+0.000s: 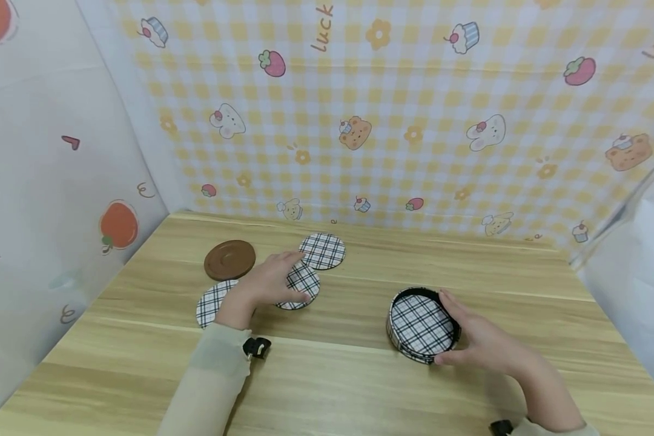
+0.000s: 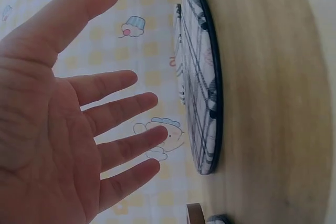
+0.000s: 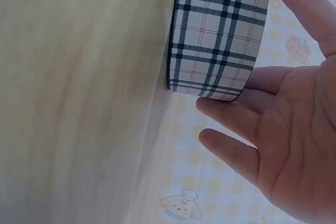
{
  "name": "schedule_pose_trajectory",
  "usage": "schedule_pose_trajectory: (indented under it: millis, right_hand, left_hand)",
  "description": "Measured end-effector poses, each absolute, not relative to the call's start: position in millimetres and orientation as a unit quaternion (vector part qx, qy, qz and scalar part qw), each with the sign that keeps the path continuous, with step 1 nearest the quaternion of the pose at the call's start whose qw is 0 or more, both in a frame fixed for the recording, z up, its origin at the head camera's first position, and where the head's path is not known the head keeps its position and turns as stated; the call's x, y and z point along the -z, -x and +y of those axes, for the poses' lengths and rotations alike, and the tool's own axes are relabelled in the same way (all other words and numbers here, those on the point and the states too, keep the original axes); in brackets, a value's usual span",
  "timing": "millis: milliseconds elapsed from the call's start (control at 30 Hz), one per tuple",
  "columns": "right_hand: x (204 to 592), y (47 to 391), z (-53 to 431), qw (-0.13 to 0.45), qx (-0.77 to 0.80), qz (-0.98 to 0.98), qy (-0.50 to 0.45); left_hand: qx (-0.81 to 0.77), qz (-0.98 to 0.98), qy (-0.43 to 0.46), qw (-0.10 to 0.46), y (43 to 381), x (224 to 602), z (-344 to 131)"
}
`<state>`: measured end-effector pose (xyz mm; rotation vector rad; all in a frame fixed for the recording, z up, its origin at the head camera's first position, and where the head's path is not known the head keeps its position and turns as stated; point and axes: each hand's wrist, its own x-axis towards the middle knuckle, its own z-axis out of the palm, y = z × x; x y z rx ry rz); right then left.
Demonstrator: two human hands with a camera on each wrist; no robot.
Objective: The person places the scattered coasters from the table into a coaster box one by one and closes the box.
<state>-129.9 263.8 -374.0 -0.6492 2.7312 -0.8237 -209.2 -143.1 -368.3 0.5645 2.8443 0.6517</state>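
My left hand (image 1: 269,281), fingers spread, hovers over a round plaid coaster (image 1: 304,280), part of which it hides. In the left wrist view the palm (image 2: 52,129) faces the plaid coaster's edge (image 2: 202,87), with a gap between fingertips and coaster. Behind it lies a second plaid coaster (image 1: 324,251); a third coaster (image 1: 209,303) is partly covered by my wrist. On the right, my right hand (image 1: 487,345) grips a round plaid coaster holder (image 1: 396,339) with a black inner wall, thumb at the near rim, fingers round the far side. A plaid disc (image 1: 422,324) shows inside it.
A brown round disc (image 1: 229,260) with a ringed centre lies behind the left coaster. The wooden table (image 1: 338,387) meets a yellow checked cloth backdrop (image 1: 414,169) at the back. White printed cloth (image 1: 49,181) hangs at the left side.
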Motion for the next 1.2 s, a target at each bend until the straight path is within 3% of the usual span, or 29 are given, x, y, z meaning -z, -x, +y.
schedule_pose_trajectory:
  millis: [633,1200]
  right_hand:
    - [375,131,264,0.105,0.287,0.923,0.233]
    - [373,128,264,0.112,0.285,0.926,0.221]
  left_hand:
    - [-0.181,0.963,-0.152,0.127,211,378,-143]
    - [-0.136,0.968,-0.166,0.128,208,375,-141]
